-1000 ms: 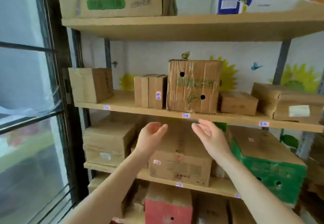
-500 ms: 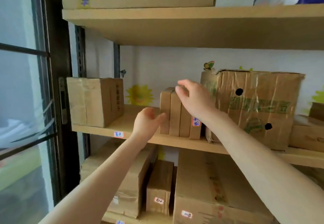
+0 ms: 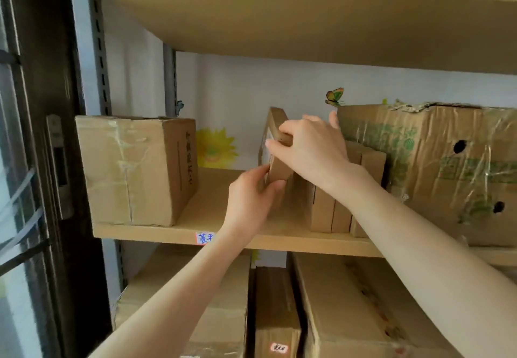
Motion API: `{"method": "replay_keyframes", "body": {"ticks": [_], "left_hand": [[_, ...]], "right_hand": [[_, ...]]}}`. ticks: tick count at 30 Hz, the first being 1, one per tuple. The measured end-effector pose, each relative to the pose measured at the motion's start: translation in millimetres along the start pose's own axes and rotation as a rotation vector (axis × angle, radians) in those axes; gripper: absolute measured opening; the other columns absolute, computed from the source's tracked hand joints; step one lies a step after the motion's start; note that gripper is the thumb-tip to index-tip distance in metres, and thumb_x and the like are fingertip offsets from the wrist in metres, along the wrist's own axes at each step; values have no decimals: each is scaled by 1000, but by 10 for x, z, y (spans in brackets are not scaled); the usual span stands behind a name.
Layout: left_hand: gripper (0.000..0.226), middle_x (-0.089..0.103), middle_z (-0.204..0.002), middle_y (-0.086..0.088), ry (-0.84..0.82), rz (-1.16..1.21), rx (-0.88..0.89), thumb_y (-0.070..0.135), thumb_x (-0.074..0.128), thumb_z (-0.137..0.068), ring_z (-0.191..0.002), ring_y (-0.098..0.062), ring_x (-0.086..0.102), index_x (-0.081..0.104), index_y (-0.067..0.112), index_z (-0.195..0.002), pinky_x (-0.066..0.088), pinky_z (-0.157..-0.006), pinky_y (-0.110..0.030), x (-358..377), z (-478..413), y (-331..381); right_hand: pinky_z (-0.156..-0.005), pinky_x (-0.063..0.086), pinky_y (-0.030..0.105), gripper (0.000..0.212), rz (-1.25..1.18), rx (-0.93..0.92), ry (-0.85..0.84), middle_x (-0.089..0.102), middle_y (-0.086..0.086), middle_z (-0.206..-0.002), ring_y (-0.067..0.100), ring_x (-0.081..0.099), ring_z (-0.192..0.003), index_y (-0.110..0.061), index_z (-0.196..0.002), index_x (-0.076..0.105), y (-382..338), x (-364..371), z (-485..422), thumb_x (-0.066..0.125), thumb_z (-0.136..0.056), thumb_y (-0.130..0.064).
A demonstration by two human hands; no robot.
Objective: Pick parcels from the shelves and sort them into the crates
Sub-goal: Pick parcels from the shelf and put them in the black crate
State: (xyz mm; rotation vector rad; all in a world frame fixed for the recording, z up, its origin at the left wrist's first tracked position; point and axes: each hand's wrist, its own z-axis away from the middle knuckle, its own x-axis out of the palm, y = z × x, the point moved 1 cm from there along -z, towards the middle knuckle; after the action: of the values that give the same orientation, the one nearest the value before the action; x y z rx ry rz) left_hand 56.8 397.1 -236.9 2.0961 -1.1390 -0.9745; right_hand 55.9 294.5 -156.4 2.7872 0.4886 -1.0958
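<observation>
On the middle shelf (image 3: 156, 231), a slim box (image 3: 277, 122) is held tilted.
Right hand (image 3: 310, 147) curls over its top, left hand (image 3: 249, 201) pinches its lower edge; probably light and stiff, so the edges should grip well.

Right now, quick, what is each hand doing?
Left hand: closed, gripping the thin parcel low down.
Right hand: closed, gripping the same parcel near its top.
</observation>
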Motion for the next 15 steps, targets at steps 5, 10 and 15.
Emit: {"method": "replay_keyframes", "body": {"ticks": [5, 10, 15], "left_hand": [[46, 58, -125, 4, -31, 209, 83, 27, 67, -83, -118, -11, 50, 55, 25, -127, 39, -87, -12, -420, -31, -116], [46, 58, -123, 7, -132, 390, -12, 30, 68, -82, -116, -10, 52, 54, 25, -125, 45, -98, -28, -643, 102, -177], [57, 62, -122, -2, -148, 658, -221, 24, 65, -84, -111, -17, 60, 42, 14, -135, 48, -99, -37, -753, 254, -331]], "right_hand": [[-77, 42, 5, 36, -533, 178, 257, 66, 0, -113, 4, 54, -95, -11, -118, 62, -258, -75, 177, 62, -86, -28], [-90, 52, 27, 35, -748, 402, 438, 64, -1, -115, 4, 58, -102, -11, -121, 60, -463, 8, 560, 61, -86, -17], [-69, 56, 20, 22, -1048, 601, 519, 62, -14, -99, -5, 62, -87, -27, -108, 57, -528, 85, 1059, 52, -92, -12]]}}
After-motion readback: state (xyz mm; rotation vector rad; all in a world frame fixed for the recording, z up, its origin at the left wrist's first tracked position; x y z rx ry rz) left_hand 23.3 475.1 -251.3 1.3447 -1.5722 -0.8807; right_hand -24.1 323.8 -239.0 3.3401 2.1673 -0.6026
